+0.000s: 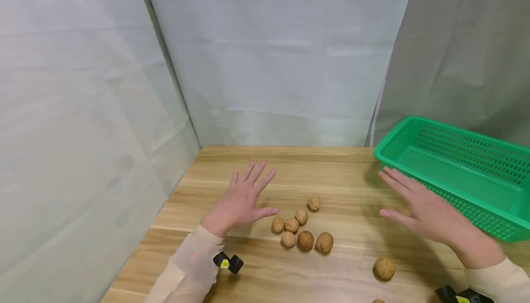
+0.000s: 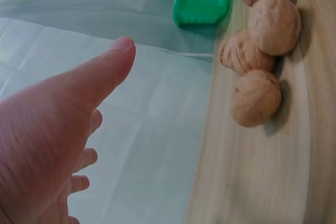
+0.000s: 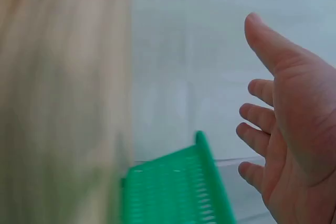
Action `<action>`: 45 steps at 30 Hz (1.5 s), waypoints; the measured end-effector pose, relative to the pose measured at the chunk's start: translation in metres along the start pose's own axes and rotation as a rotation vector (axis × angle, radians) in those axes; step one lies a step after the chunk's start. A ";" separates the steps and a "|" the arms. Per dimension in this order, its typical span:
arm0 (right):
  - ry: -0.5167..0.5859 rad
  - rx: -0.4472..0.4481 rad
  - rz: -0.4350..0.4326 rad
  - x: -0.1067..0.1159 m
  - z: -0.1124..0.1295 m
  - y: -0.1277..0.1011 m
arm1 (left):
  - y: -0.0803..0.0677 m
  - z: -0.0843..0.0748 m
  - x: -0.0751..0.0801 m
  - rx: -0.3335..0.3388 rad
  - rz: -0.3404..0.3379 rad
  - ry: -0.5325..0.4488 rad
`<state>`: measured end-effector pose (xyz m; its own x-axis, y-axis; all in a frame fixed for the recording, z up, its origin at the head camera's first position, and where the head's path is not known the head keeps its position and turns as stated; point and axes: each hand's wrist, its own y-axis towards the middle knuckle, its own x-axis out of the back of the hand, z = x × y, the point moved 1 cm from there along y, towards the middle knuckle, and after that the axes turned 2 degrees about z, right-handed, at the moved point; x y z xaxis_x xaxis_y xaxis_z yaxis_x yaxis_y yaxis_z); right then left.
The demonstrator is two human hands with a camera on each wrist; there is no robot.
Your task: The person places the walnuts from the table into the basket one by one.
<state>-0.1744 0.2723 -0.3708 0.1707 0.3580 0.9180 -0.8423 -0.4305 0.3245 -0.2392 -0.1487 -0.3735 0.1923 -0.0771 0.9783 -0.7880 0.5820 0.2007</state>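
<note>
While both hands, left [image 1: 242,202] and right [image 1: 426,208], hover spread and empty, clustered walnuts [image 1: 301,230] lie between them beside the green basket [image 1: 455,174] on the desk [image 1: 331,169].

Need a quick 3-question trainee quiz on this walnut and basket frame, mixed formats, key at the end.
1. True or false: the left hand holds a walnut.
2. How many walnuts form the cluster between the hands?
A) three B) six C) nine
3. Fill in: the green basket sits beside the ____ hand.

Key: 1 false, both hands are open and hold nothing. 2 B; a separate walnut lies nearer the viewer. 3 right.
</note>
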 end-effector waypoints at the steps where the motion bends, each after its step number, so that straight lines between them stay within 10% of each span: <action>1: 0.005 -0.004 -0.004 0.005 0.000 0.000 | 0.001 -0.001 0.002 -0.007 -0.004 -0.008; 16: -0.112 -0.319 0.024 0.051 -0.054 -0.023 | 0.041 -0.045 0.048 -0.209 -0.064 0.060; 25: -0.133 -0.435 0.119 0.045 -0.072 -0.027 | 0.068 -0.093 0.061 -0.320 0.035 0.081; 45: -0.112 -0.398 0.257 0.026 -0.064 -0.013 | 0.126 -0.141 0.026 -0.353 0.149 0.042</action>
<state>-0.1917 0.3404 -0.3655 -0.0331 0.1806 0.9830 -0.9907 -0.1355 -0.0085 -0.2512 0.0371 -0.3300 0.1200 0.0585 0.9911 -0.5603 0.8281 0.0190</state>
